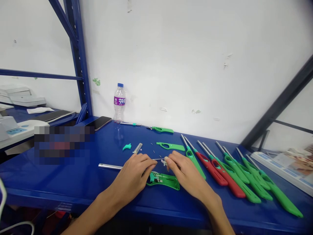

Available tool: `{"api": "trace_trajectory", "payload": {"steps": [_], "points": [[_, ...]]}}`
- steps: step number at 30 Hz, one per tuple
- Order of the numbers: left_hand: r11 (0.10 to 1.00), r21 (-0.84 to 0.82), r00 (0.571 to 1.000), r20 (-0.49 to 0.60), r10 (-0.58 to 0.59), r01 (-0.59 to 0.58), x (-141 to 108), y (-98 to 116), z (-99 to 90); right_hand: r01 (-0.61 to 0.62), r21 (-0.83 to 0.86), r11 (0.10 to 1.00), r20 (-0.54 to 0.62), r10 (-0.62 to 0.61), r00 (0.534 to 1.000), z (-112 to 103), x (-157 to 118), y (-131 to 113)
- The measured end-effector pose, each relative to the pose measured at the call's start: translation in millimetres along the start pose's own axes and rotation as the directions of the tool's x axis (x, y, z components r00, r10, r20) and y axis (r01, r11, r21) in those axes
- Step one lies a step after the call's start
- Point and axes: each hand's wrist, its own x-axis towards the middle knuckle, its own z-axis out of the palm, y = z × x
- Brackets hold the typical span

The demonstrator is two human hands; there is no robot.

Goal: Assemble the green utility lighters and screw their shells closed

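Note:
Over the blue table (pixel 80 176), my left hand (pixel 137 170) is closed, its fingertips pinching one end of a thin metal rod (pixel 158 159). My right hand (pixel 181 169) is closed on a small pale part (pixel 165 162) at the rod's other end. Below and between the hands lies an opened green lighter handle (pixel 168 181) with a teal piece and white wire inside. A silver tube (pixel 110 166) runs left from under my left hand. Beyond my hands are a clear plastic piece (pixel 138 148), a teal trigger (pixel 127 147) and tiny metal bits.
Several green and red lighters (pixel 228 178) lie in a slanted row at the right. A green half shell (pixel 171 146) and a lighter with its tube apart (pixel 162 130) lie near the wall. A bottle (pixel 119 104) and a phone (pixel 102 122) are at the back left.

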Motion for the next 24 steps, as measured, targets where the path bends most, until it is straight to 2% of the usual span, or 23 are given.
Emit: {"api": "trace_trajectory", "payload": {"steps": [6,12,24], "points": [[0.999,0.021,0.999,-0.007,0.033,-0.033,-0.4,-1.0,1.1,0.016,0.089,0.996,0.016,-0.017,1.0,0.0,-1.4,-1.9],[0.997,0.047,0.998,-0.011,0.068,-0.068,1.2,0.8,0.5,0.009,0.04,0.999,0.047,-0.011,0.999,5.8,-0.8,-1.8],[0.99,0.081,0.992,-0.047,0.121,-0.117,1.1,-2.6,0.3,0.05,0.091,0.995,-0.045,-0.046,0.998,5.4,3.4,0.9]]}}
